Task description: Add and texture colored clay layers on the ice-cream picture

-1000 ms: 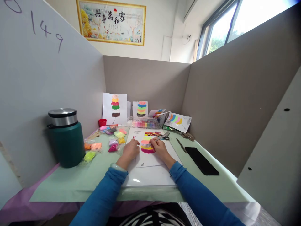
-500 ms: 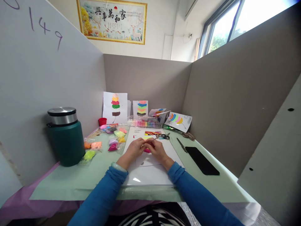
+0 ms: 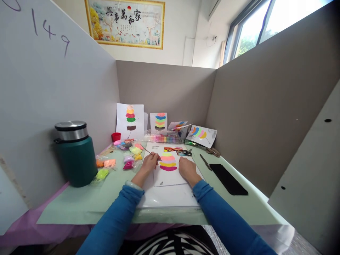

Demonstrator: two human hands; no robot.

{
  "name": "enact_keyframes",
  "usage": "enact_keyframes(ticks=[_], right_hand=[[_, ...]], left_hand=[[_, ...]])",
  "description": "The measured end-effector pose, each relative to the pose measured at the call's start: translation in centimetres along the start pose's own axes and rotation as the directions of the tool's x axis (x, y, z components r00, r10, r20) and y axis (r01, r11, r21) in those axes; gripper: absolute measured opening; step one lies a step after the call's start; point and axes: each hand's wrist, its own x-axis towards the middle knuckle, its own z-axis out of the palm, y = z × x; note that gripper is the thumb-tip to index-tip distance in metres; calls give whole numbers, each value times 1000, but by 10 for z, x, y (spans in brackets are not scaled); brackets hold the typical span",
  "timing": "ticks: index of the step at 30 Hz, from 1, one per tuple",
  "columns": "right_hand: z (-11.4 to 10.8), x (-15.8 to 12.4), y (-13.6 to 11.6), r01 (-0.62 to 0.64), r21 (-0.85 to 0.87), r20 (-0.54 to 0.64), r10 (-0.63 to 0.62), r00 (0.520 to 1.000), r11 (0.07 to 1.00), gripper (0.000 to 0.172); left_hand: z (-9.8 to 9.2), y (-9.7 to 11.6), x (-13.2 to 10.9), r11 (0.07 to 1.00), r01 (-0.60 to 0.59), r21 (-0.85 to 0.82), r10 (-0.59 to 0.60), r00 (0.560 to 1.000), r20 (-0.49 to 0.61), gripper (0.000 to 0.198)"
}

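One green flask [image 3: 75, 159] and several colourful packets [image 3: 128, 165] crowd the left; one pair of scissors [image 3: 186, 153] lies beyond the banded sheet [image 3: 170, 176], one black slab [image 3: 228, 179] rightward. Bare counter [image 3: 105, 189] reaches the front edge. The sheet lies between both hands: the left hand [image 3: 151, 163] pinches one slim utensil [image 3: 147, 151]; the right hand [image 3: 187, 169] curls, contents unclear.

Bright overall; daylight came from the window [image 3: 249, 37], upper right, partly blown out. Flask [image 3: 75, 159] threw a soft shadow on the left wall [image 3: 34, 95]; right wall [image 3: 265, 106] was dimmer. Wide lens stretched edges; fine detail was soft.
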Motion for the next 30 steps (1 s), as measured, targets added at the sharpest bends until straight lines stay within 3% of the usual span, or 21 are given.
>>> enact_keyframes(ticks=[7, 9, 12, 16, 23, 30], right_hand=[[3, -4, -7, 75, -145, 14, -74, 997, 987, 30], [2, -4, -9, 103, -160, 15, -102, 995, 982, 28], [0, -6, -12, 140, -175, 28, -138, 990, 974, 27], [-4, -9, -17, 132, -196, 31, -128, 991, 972, 30], [-2, -6, -17, 118, -179, 19, -116, 993, 977, 29], [5, -6, -17, 67, -164, 10, -66, 998, 984, 27]], left_hand=[[-7, 7, -1, 992, 126, 12, -127, 989, 79, 20], [-13, 18, -3, 985, 174, -13, -171, 975, 139, 15], [-21, 39, -6, 987, 156, 47, -163, 964, 212, 10], [-17, 53, -6, 983, 179, 32, -180, 941, 286, 8], [3, 18, -3, 999, 42, 25, -46, 978, 202, 16], [-5, 9, -1, 970, 122, 211, -146, 984, 104, 14]])
